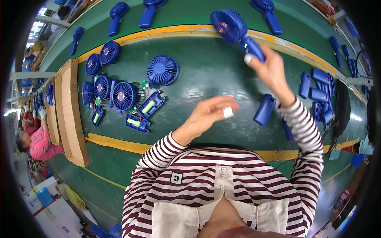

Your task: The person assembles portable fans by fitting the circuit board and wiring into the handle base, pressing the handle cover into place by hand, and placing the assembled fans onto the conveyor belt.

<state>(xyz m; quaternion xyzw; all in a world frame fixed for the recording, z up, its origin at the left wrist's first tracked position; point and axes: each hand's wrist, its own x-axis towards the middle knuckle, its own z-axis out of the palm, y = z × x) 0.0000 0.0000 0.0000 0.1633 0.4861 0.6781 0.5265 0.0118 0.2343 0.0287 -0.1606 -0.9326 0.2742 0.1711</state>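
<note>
My right grip [272, 67] is wrapped round the handle of a blue hand fan [230, 25], holding it tilted over the yellow strip [182, 28] at the far edge of the counter [190, 133], its round head pointing up and to the left; the fan is a little blurred. My left grip [208, 113] is relaxed, fingers stretched out to the right above the near middle of the counter. White tape is wrapped round both my thumbs. Near my right wrist lies a loose blue handle cover [265, 110], and further right is a pile of similar covers [318, 94]. To my left, one fan head [162, 70] lies apart from a cluster of fans, where opened handles [149, 106] show green batteries. A long cardboard tray [69, 111] stands just beyond that cluster
</note>
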